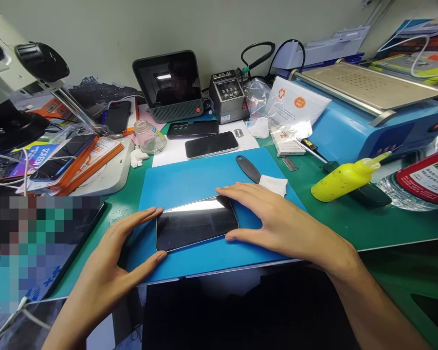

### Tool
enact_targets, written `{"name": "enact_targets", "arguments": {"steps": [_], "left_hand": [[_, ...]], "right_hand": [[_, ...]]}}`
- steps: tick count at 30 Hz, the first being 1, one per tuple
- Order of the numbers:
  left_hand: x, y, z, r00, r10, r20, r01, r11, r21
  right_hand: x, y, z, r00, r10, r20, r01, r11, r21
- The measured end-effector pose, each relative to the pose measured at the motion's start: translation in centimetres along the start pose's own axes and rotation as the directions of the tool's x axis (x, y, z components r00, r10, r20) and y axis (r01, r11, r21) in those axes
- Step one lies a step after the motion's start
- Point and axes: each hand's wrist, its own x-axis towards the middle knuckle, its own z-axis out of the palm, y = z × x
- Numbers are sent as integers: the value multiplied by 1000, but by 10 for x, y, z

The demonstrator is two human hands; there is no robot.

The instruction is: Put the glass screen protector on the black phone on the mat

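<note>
Both hands are on the glossy phone [197, 224], which lies face up and slightly askew on the near half of the blue mat [190, 177], its dark screen catching a bright band of light along the far edge. The left hand [118, 257] is spread in a wide curve at the phone's left end, thumb at the near corner and fingertips at the far one; the right hand [273, 221] matches it at the right end, fingers on the far corner and thumb by the near one, so the phone sits between the two loose grips. Near the mat's far right corner rest a grey paddle-shaped tool [247, 167] and a folded white wipe [273, 184]. Just beyond the mat, a white sheet [168, 153] carries a black phone [211, 145], and past that stands a tablet-like display [168, 87]. A glass jar [149, 137] is beyond the mat's far left corner. To the mat's right, on the green table [350, 228], lies a yellow squeeze bottle [334, 182], with a blue machine [365, 131] farther back.
</note>
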Motion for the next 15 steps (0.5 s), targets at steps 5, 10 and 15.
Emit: {"name": "enact_targets", "arguments": {"steps": [5,10,15], "left_hand": [[3,2,-1,1000,18,18,-17,999,-34],[6,2,-1,999,14,39,-12,998,-60],[6,0,-2,999,7,53,-2,997,-77]], "right_hand": [[1,-2,-2,995,89,48,-91,995,41],[3,-3,-4,981,165,98,-174,981,90],[4,-4,-6,967,221,124,-237,963,126]]}}
